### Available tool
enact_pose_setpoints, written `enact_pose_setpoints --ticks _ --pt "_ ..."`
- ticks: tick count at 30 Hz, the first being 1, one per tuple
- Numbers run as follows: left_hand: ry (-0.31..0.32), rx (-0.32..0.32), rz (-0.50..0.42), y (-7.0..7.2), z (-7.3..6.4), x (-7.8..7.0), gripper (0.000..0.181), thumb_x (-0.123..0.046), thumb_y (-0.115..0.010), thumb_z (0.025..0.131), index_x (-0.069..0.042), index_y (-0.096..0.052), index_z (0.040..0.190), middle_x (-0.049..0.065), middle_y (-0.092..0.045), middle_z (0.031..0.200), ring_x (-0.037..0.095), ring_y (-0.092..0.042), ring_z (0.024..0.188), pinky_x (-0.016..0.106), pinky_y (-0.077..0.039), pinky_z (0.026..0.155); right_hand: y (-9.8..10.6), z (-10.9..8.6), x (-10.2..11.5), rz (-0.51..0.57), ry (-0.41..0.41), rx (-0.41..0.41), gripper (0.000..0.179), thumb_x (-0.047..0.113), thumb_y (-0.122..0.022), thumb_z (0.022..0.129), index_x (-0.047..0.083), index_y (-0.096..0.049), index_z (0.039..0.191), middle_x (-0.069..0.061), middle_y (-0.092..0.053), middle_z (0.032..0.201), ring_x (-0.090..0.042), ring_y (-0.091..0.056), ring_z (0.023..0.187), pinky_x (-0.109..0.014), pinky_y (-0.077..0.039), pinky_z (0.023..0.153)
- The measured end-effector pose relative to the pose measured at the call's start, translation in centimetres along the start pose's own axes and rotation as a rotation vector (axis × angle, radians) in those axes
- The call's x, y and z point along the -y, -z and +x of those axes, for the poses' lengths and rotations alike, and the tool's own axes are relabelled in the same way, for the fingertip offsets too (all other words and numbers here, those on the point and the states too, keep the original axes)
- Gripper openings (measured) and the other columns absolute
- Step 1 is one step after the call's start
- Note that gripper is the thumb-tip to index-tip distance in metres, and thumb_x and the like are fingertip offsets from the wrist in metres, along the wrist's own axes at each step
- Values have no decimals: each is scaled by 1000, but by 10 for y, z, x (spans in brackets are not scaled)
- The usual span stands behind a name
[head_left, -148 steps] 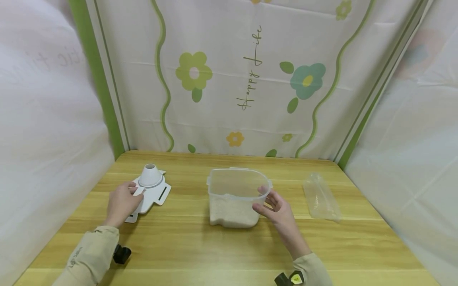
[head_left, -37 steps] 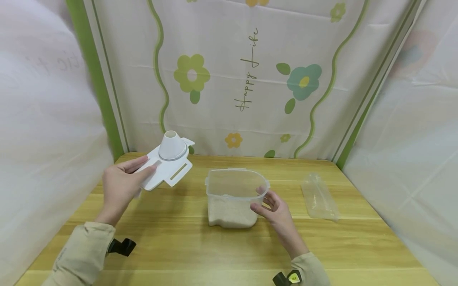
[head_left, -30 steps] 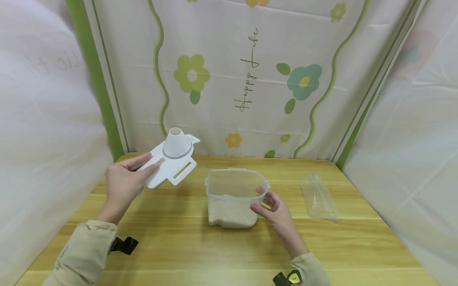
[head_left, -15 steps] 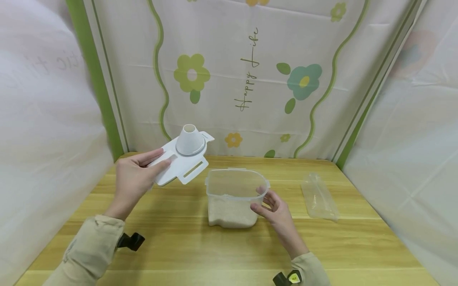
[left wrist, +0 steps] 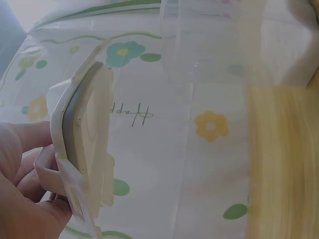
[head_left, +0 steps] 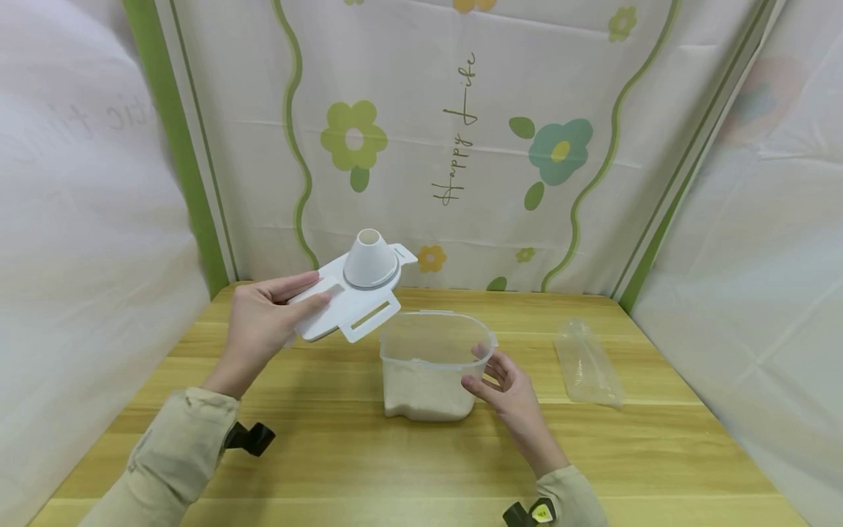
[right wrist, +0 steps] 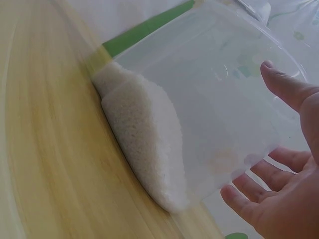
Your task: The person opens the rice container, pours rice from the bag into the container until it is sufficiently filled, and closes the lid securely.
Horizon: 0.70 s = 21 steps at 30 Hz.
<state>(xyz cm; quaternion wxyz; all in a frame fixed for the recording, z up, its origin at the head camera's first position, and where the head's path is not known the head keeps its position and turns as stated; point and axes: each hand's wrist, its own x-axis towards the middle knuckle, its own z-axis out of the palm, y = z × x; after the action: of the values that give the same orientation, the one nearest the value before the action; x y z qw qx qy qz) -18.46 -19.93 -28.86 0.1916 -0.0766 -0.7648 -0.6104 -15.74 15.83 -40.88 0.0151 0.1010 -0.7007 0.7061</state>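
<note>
My left hand (head_left: pixel 266 315) pinches a white lid (head_left: pixel 352 298) by its near edge, thumb on top. A cone-shaped spout (head_left: pixel 370 262) rises from the lid, and slotted locking flaps stick out from its sides. It is held tilted in the air, left of and above a clear plastic container (head_left: pixel 411 333), overlapping its left rim in the head view. White rice (right wrist: pixel 144 134) fills the container's lower part. My right hand (head_left: pixel 510 391) holds the container's right end, thumb on the near side and fingers round the far side. In the left wrist view, a grey seal (left wrist: pixel 75 119) lines the lid's underside.
The container stands on a wooden table (head_left: pixel 369 476). A clear plastic bag (head_left: pixel 589 364) lies flat to its right. Patterned white curtains (head_left: pixel 408 146) enclose the table at the back and both sides.
My left hand has lifted the lid off the table on the left and carried it rightward, toward the container. My right hand and the container have stayed in place.
</note>
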Motion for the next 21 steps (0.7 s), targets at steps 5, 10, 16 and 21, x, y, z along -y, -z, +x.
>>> enact_pose_setpoints --ticks 5,10,16,21 --pt "2 50 -13 -4 1 -2 48 -25 -88 76 -6 -73 117 11 -70 110 15 -70 90 27 -58 71 0 0 0 1 3 4 67 9 -76 87 4 -42 145 -9 -45 147 -26 -44 131 -31 -47 98" --pt "15 97 -28 -11 3 -3 48 -25 -89 75 -6 -73 116 11 -71 109 16 -70 89 27 -58 70 1 0 0 11 5 14 67 9 -76 88 4 -42 146 -9 -44 147 -28 -44 131 -32 -48 98" --pt "13 134 -1 -19 6 -2 46 -27 -89 74 -7 -75 113 9 -71 107 15 -70 87 27 -58 68 2 1 -2 33 13 18 66 7 -76 88 3 -43 145 -11 -43 148 -31 -41 133 -32 -48 98" --pt "-1 175 3 -23 9 0 45 -27 -89 74 -7 -75 112 7 -72 108 16 -70 89 27 -58 68 3 2 -3 38 24 15 67 7 -76 87 2 -43 145 -13 -44 147 -32 -40 134 -31 -46 99"
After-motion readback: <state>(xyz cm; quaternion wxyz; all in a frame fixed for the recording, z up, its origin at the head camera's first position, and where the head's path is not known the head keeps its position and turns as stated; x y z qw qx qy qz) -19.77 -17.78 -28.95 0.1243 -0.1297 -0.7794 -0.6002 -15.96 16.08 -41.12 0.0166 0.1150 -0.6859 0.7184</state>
